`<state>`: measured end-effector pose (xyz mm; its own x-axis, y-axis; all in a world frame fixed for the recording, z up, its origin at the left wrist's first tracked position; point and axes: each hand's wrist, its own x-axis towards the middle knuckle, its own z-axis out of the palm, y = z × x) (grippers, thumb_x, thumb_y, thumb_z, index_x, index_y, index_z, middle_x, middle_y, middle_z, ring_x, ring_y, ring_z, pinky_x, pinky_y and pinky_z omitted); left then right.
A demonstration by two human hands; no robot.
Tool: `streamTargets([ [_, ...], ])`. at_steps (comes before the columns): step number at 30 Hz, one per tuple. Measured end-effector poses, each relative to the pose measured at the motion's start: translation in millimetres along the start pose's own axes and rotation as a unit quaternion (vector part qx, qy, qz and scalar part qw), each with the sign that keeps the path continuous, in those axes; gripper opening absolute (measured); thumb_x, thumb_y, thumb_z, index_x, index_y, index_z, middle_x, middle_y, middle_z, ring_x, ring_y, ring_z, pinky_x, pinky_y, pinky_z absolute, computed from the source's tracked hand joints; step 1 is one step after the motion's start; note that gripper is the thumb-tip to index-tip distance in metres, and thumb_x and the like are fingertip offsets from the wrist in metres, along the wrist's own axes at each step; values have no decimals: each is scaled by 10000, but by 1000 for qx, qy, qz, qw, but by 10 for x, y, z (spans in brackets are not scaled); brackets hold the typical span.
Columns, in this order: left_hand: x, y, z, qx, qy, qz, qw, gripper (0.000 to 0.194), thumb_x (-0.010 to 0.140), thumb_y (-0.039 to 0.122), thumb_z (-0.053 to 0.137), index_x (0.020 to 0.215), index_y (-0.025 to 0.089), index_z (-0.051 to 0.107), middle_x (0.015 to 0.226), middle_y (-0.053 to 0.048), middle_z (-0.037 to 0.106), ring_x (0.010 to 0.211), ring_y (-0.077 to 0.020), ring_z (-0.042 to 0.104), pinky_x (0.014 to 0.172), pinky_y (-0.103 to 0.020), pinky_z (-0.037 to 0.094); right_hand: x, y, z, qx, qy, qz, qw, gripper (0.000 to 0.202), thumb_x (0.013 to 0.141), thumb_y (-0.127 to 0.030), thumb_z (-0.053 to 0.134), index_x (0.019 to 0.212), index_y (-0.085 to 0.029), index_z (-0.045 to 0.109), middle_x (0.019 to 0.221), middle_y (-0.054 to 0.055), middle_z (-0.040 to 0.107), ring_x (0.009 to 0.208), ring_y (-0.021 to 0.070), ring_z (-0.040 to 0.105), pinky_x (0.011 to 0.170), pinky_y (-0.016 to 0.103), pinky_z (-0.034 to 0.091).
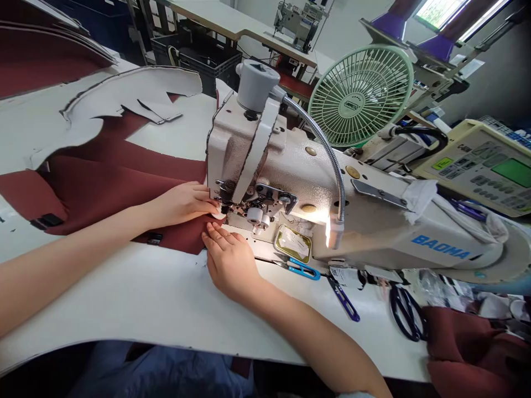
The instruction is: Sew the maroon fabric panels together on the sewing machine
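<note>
Dark red fabric (112,188) lies across the white table, and its right end reaches under the needle area of a white sewing machine (298,166). My left hand (182,204) rests on the fabric just left of the needle area, its fingers together and its thumb and fingertips at a small white piece by the presser foot. Nearer the front edge, my right hand (230,260) presses its bent fingertips on the fabric's right edge, with nothing visible in its grip. The needle tip is hidden behind the machine parts and my fingers.
Blue thread snips (304,269), purple snips (343,299) and dark-handled scissors (408,313) lie right of my right hand. A small tray (292,244) sits beneath the machine arm. White cut pieces (136,88) lie at the back left. A green fan (360,95) stands behind.
</note>
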<state>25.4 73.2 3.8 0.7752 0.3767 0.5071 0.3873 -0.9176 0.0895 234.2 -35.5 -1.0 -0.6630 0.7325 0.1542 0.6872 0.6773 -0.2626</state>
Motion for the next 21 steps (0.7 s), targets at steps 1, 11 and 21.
streamTargets([
  [1, -4, -10, -5, -13, -8, 13, 1000, 342, 1062, 233, 428, 986, 215, 761, 1002, -27, 742, 912, -157, 621, 800, -284, 460, 2, 3, 5, -3, 1, 0, 1000, 443, 988, -185, 419, 1371, -67, 608, 1486, 143, 527, 1390, 256, 516, 1029, 395, 484],
  [11, 67, 96, 88, 79, -85, 42, 992, 251, 1009, 150, 502, 950, 192, 743, 915, -40, 705, 840, -177, 597, 815, -293, 443, 48, 37, -13, -22, -9, 18, 1000, 463, 1001, -210, 417, 1404, -44, 572, 1493, 153, 520, 1397, 282, 505, 1048, 423, 478],
  [21, 19, 40, -34, 88, -22, -4, 996, 259, 1045, 184, 459, 990, 186, 713, 970, -25, 735, 942, -185, 602, 842, -323, 413, 20, -16, -11, -16, -25, 14, 999, 487, 1012, -240, 425, 1445, -38, 522, 1534, 159, 463, 1450, 270, 437, 1070, 408, 457],
])
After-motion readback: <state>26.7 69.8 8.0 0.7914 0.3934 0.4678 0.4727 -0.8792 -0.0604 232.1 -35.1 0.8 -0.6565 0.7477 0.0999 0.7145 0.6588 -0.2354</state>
